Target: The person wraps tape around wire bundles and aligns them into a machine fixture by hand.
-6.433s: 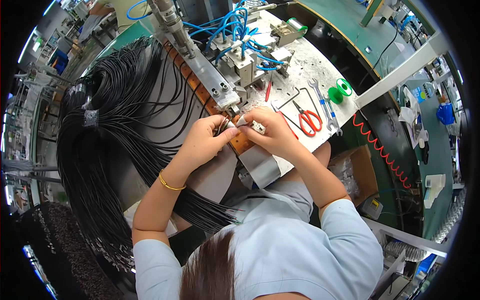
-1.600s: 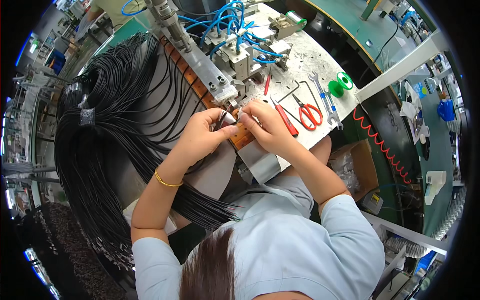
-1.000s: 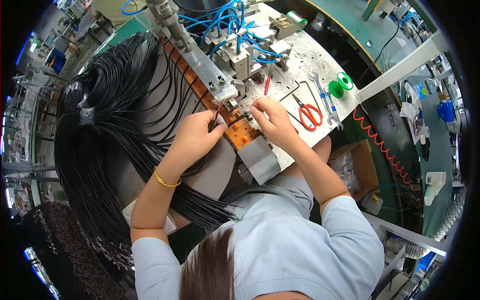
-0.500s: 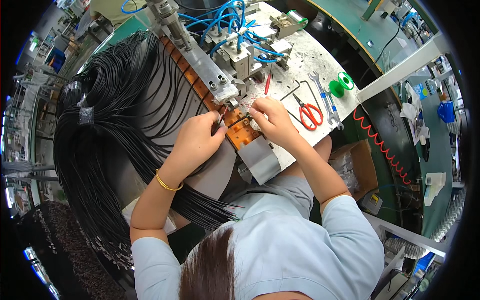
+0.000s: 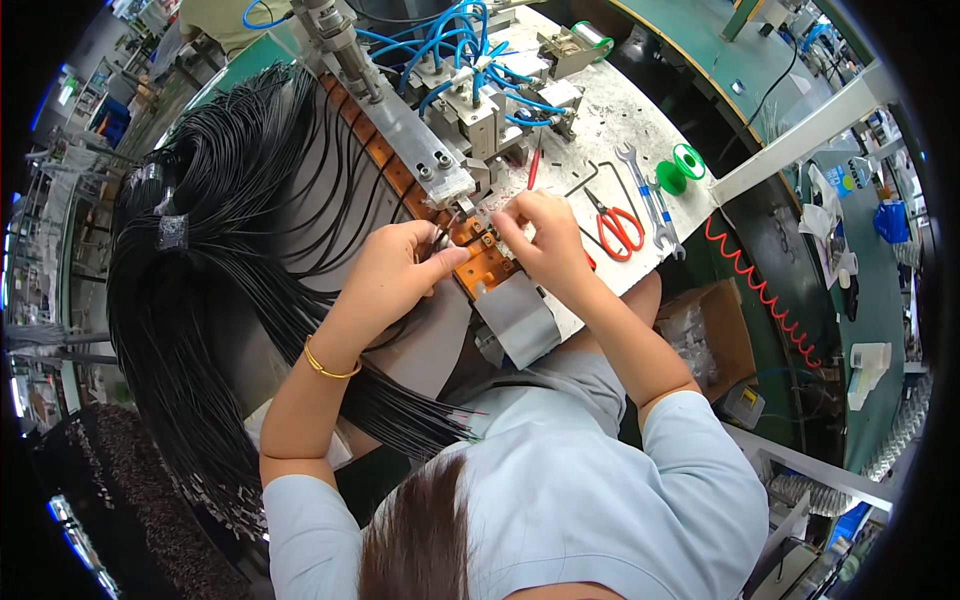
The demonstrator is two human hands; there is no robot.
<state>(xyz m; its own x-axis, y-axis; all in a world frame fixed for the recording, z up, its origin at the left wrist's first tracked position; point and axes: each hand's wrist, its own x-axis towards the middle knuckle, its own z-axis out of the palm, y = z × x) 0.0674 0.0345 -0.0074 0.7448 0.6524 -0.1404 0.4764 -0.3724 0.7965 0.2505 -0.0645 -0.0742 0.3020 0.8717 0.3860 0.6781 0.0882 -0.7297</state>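
My left hand (image 5: pixel 398 272) pinches a thin black wire (image 5: pixel 441 232) between thumb and forefinger, just left of an orange fixture block (image 5: pixel 484 262) at the end of a long metal rail (image 5: pixel 400 130). My right hand (image 5: pixel 538 235) rests on the fixture's right side, fingertips closed on a small part at its top edge; what it grips is too small to tell. A thick bundle of black wires (image 5: pixel 210 260) drapes across the bench to my left and under my left forearm. A gold bangle (image 5: pixel 326 365) circles my left wrist.
A pneumatic machine with blue hoses (image 5: pixel 470 60) stands behind the fixture. Red-handled scissors (image 5: pixel 612 222), two spanners (image 5: pixel 650 195) and a green spool (image 5: pixel 678 170) lie on the white bench to the right. A red coiled hose (image 5: pixel 760 295) and a cardboard box (image 5: pixel 705 340) sit lower right.
My hands, pressed together over the fixture earlier, have drawn slightly apart. The left hand has shifted a little left and down with the wire; the right hand stays at the fixture's top.
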